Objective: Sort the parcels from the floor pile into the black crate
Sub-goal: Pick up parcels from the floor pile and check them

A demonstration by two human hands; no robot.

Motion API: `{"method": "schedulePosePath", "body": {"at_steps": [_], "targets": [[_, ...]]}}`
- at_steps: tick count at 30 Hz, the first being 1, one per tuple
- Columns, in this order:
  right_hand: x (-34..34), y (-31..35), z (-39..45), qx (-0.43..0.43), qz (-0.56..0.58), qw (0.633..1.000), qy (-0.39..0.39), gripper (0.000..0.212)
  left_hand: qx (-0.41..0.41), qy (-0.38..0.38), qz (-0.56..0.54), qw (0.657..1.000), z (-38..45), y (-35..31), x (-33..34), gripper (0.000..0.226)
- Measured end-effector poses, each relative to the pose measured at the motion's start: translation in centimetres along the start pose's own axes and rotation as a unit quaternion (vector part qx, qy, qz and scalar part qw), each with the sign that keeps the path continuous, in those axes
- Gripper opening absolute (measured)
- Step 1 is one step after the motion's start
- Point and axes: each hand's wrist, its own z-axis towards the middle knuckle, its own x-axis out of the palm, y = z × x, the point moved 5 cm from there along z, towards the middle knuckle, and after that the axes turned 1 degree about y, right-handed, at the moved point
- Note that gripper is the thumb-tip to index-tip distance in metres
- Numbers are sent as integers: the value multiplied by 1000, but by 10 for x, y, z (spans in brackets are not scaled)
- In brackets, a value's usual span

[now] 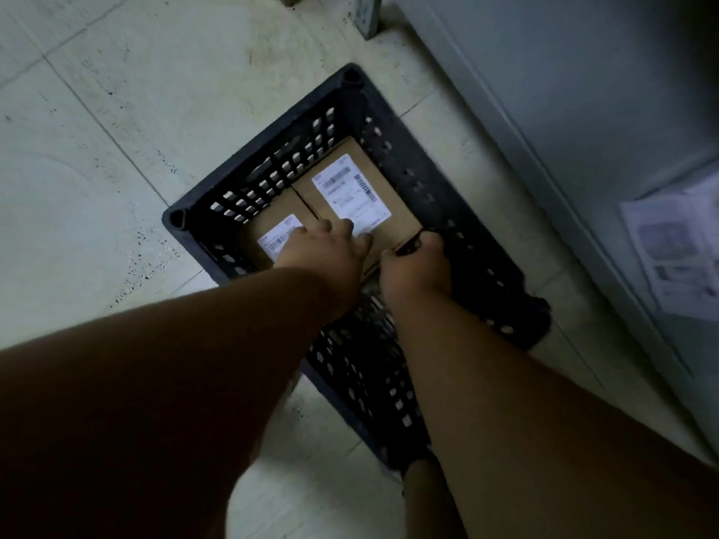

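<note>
A black plastic crate (459, 243) with slotted walls stands on the tiled floor. Two brown cardboard parcels lie flat inside it, side by side, each with a white shipping label. The larger parcel (350, 188) is on the right and the smaller parcel (272, 212) on the left. My left hand (327, 250) rests on top of them where they meet, its fingers stretched out. My right hand (412, 270) grips the near right corner of the larger parcel with its fingers curled over the edge. My arms hide the near part of the crate's inside.
A grey cabinet (583, 110) runs close along the crate's right side, with a printed paper sheet (677, 258) on it. A grey metal leg (367, 13) stands beyond the crate. Pale floor tiles (116, 149) spread to the left.
</note>
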Motion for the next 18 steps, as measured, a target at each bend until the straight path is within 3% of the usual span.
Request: {"method": "schedulePosePath", "body": {"at_steps": [5, 10, 14, 18], "targets": [[-109, 17, -108, -42, -33, 998, -28, 69, 59, -66, 41, 995, -103, -48, -81, 71], [-187, -8, -195, -39, 22, 996, -78, 62, 161, -132, 94, 974, -191, -104, -143, 58], [-223, -77, -238, 33, 47, 985, -162, 59, 237, -157, 133, 949, -230, -171, -141, 51], [-223, -183, -257, 121, 75, 972, -188, 63, 284, -132, 143, 939, -248, -246, -87, 58]]}}
